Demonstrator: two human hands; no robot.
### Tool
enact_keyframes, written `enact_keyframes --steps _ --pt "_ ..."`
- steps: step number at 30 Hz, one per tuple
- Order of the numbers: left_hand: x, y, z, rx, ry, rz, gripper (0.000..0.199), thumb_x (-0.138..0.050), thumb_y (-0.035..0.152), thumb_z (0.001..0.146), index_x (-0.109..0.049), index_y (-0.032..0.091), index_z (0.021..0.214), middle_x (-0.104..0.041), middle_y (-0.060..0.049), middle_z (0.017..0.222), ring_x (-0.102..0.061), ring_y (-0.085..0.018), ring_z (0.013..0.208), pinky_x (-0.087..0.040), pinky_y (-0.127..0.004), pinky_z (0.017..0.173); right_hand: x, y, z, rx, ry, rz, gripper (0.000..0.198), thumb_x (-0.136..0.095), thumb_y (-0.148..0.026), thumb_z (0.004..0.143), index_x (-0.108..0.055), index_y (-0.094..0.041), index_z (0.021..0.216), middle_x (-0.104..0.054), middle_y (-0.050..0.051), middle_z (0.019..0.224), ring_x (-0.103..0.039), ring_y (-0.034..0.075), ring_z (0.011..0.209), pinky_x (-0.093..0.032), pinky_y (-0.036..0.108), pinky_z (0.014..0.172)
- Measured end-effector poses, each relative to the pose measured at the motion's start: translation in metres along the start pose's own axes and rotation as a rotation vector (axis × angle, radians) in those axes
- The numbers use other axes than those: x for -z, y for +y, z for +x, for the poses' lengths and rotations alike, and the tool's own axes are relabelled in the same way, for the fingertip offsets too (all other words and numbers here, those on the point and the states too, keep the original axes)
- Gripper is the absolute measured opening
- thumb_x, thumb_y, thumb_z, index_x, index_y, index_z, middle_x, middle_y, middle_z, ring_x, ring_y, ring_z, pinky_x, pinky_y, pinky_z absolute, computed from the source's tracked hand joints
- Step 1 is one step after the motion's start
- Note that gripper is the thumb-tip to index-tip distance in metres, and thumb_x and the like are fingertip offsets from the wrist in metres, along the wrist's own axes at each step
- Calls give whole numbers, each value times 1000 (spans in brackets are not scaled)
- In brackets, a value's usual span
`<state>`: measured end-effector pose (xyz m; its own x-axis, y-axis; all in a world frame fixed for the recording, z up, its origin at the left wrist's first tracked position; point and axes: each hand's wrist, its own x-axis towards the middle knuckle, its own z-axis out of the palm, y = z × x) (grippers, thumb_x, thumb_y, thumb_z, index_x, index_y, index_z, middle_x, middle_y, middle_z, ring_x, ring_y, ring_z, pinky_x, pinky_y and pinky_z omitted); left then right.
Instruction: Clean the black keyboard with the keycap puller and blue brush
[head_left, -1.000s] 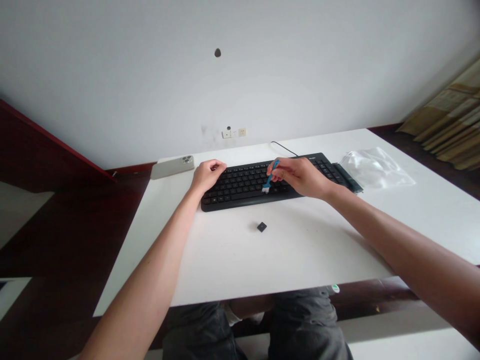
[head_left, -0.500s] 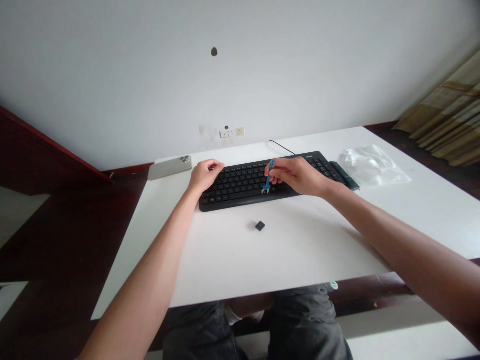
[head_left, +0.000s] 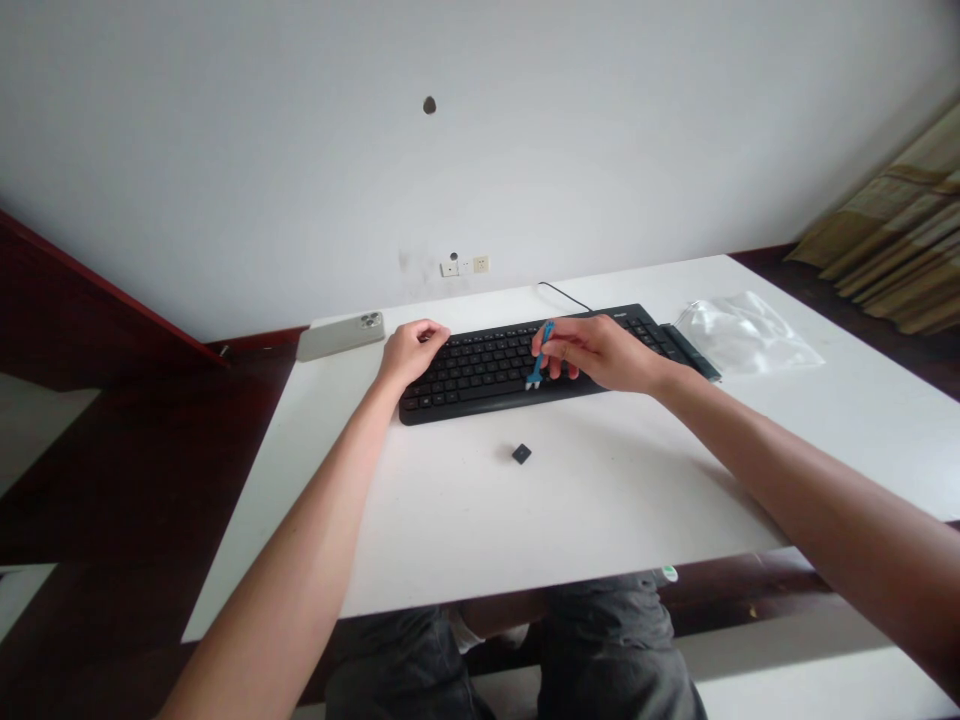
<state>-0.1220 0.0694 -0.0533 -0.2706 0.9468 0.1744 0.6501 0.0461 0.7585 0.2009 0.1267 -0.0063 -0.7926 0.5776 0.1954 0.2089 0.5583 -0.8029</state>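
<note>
White bench (head_left: 562, 520) nr a pale wall (head_left: 225, 150), w/ black keyboard (head_left: 480, 372) lying toward the back, slightly slanted. Got a small blue brush (head_left: 536, 374) in right hand (head_left: 600, 352), fingers closed round the handle, pale tips pointing down at the keyboard's front row, abt mid-length; can't tell if touching. At the keyboard's left end, left hand (head_left: 411, 350) w/ fingers curled in, barely any gap; can't tell if gripping anything. Loose black keycap (head_left: 522, 454) on bench, just in front. Also phone (head_left: 341, 340) back left, clear plastic bag (head_left: 750, 332) off the right end, cable (head_left: 570, 296) behind.
</note>
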Motion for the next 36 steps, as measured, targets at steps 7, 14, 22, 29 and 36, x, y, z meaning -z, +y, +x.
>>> enact_keyframes --steps 7,14,22,29,36 --pt "0 1 -1 -6 -3 -8 28 -65 49 90 -78 24 90 -83 -5 105 -74 -26 101 -52 -35 92 1 -2 -1 -4 -6 30 25 -55 -41 107 -70 -21 103 -74 4 86 -68 15 68 -56 28 59" --pt "-1 0 1 -4 3 -7 29 -65 50 90 -78 24 90 -83 -4 104 -74 -26 101 -51 -34 90 1 -2 1 -83 -5 55 25 -57 -42 105 -70 -21 104 -74 4 87 -71 15 66 -50 25 50" --pt "-2 -3 2 -5 7 4 34 -64 55 91 -78 24 90 -83 -3 102 -73 -25 98 -50 -33 88 1 -1 0 -82 4 105 29 -62 -48 104 -71 -20 104 -76 5 87 -70 15 64 -51 27 52" --pt "0 -1 0 -6 5 2 39 -60 60 95 -78 25 89 -82 -2 99 -73 -25 98 -48 -33 88 1 -1 1 -80 0 111 31 -61 -49 104 -71 -20 104 -76 5 87 -69 15 64 -51 27 53" --pt "1 1 0 15 9 10 41 -59 61 96 -77 25 92 -82 -3 101 -73 -26 97 -48 -34 88 1 -2 1 -86 14 89 31 -60 -49 104 -71 -20 104 -76 5 87 -69 15 65 -52 27 54"
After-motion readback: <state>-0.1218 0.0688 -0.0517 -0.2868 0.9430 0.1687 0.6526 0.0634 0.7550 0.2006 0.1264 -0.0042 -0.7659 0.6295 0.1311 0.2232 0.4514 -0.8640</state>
